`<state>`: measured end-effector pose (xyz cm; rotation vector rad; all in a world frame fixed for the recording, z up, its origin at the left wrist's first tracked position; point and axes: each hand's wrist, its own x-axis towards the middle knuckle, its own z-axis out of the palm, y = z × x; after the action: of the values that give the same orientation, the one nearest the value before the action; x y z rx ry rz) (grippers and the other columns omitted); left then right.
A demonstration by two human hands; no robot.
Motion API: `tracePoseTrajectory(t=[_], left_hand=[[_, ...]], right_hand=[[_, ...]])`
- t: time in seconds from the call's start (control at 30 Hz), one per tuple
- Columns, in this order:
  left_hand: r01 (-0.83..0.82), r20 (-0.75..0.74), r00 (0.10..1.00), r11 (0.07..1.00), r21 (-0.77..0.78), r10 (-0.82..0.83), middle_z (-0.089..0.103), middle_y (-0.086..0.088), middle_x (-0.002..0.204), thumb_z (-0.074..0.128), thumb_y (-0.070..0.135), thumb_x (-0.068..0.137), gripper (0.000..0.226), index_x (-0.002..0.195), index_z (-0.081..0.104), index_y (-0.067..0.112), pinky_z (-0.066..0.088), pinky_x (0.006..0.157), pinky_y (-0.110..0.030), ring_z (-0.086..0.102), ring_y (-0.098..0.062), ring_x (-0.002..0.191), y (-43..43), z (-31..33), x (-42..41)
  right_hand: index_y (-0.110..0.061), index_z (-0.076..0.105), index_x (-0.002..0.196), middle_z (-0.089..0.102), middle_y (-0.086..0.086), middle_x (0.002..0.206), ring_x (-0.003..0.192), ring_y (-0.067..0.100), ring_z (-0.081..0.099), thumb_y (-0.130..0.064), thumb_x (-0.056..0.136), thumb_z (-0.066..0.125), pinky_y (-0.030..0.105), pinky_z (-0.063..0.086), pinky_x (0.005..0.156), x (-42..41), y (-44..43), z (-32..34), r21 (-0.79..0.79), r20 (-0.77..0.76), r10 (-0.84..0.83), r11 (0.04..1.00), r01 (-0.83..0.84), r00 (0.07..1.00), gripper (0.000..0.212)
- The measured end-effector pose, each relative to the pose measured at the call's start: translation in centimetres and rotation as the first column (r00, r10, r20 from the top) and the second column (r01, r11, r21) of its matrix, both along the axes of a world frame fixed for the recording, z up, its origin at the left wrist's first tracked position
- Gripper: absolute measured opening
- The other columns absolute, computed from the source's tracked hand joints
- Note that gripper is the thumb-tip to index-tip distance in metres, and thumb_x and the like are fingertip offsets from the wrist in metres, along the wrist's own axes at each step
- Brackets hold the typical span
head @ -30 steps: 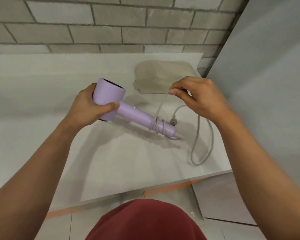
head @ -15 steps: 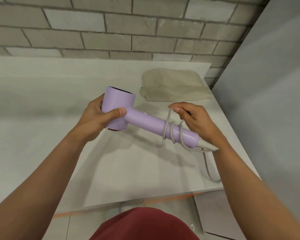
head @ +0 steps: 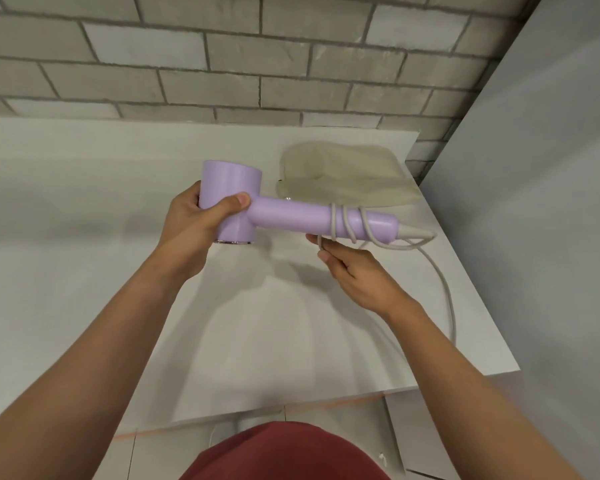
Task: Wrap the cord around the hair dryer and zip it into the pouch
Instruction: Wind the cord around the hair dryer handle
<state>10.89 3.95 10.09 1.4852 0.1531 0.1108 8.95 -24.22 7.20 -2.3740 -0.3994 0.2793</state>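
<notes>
Head view: L hand [head: 194,226] grips dryer [head: 284,216] head; R hand [head: 357,275], above handle 0.5 s ago, now pinches cord [head: 347,223] beneath it — another turn underway, approx three loops. Pouch [head: 347,178] at dryer's 1 o'clock on desk [head: 84,237] — slack remains.

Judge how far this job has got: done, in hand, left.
Done: a few cord turns circle the hair dryer handle. In hand: left hand grips its head, right hand pinches the cord underneath. Left: loose cord trails over the table; the pouch lies behind, not yet filled.
</notes>
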Motion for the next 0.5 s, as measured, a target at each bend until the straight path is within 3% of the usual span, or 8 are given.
tracePoseTrajectory(t=[0.1, 0.23, 0.3, 0.37, 0.43, 0.5], left_hand=[[-0.050, -0.017, 0.999, 0.999, 0.021, 0.050, 0.077, -0.005, 0.102, 0.085, 0.045, 0.062, 0.057, 0.108, 0.072, 0.015, 0.059, 0.081, -0.052, 0.074, -0.027, 0.091, -0.1, 0.1, 0.3], [-0.132, -0.032, 0.990, 0.987, 0.091, 0.135, 0.076, 0.000, 0.098, 0.084, 0.050, 0.058, 0.062, 0.109, 0.071, 0.016, 0.059, 0.077, -0.045, 0.073, -0.020, 0.086, -0.3, 0.4, 0.6], [-0.156, -0.025, 0.986, 0.974, 0.166, 0.162, 0.075, 0.002, 0.097, 0.083, 0.052, 0.059, 0.061, 0.107, 0.070, 0.017, 0.061, 0.077, -0.047, 0.072, -0.019, 0.085, -0.2, 0.5, 0.7], [-0.167, -0.026, 0.984, 0.960, 0.226, 0.177, 0.074, 0.003, 0.097, 0.083, 0.054, 0.058, 0.063, 0.107, 0.069, 0.018, 0.061, 0.078, -0.049, 0.072, -0.021, 0.087, -0.1, 0.4, 0.7], [-0.179, -0.028, 0.981, 0.948, 0.263, 0.192, 0.074, 0.003, 0.097, 0.083, 0.055, 0.058, 0.062, 0.106, 0.069, 0.018, 0.062, 0.077, -0.050, 0.072, -0.023, 0.089, 0.1, 0.2, 0.6], [-0.177, -0.023, 0.981, 0.931, 0.319, 0.194, 0.072, 0.005, 0.095, 0.084, 0.053, 0.061, 0.057, 0.105, 0.068, 0.019, 0.063, 0.077, -0.050, 0.071, -0.023, 0.089, 0.3, 0.0, 0.5]], right_hand=[[-0.040, 0.047, 0.154, 0.049, -0.055, 0.077, 0.079, -0.019, 0.052, -0.040, 0.112, 0.040, 0.012, 0.039, 0.083, -0.9, 0.2, 0.6, -0.064, -0.001, 0.028, 0.998, -0.028, 1.000, 0.042], [-0.037, 0.040, 0.157, 0.061, -0.028, 0.089, 0.086, 0.006, 0.060, -0.039, 0.112, 0.040, 0.027, 0.047, 0.086, -2.2, 0.9, 1.3, -0.143, 0.020, 0.097, 0.985, -0.093, 0.995, 0.045], [-0.032, 0.043, 0.153, 0.072, -0.013, 0.120, 0.109, 0.019, 0.064, -0.041, 0.112, 0.038, 0.034, 0.050, 0.096, -2.9, 1.2, 1.7, -0.195, 0.033, 0.145, 0.971, -0.136, 0.989, 0.043], [-0.025, 0.048, 0.146, 0.064, -0.011, 0.143, 0.121, 0.022, 0.062, -0.041, 0.112, 0.037, 0.039, 0.048, 0.100, -3.6, 1.3, 2.4, -0.239, 0.038, 0.196, 0.954, -0.181, 0.980, 0.039], [-0.024, 0.051, 0.142, 0.061, -0.014, 0.146, 0.122, 0.021, 0.060, -0.040, 0.112, 0.037, 0.040, 0.048, 0.101, -4.3, 1.4, 3.4, -0.268, 0.032, 0.222, 0.941, -0.205, 0.975, 0.037], [-0.026, 0.053, 0.134, 0.069, -0.010, 0.132, 0.112, 0.024, 0.064, -0.040, 0.112, 0.037, 0.044, 0.052, 0.094, -4.8, 1.4, 4.2, -0.320, 0.052, 0.251, 0.921, -0.222, 0.967, 0.031]])
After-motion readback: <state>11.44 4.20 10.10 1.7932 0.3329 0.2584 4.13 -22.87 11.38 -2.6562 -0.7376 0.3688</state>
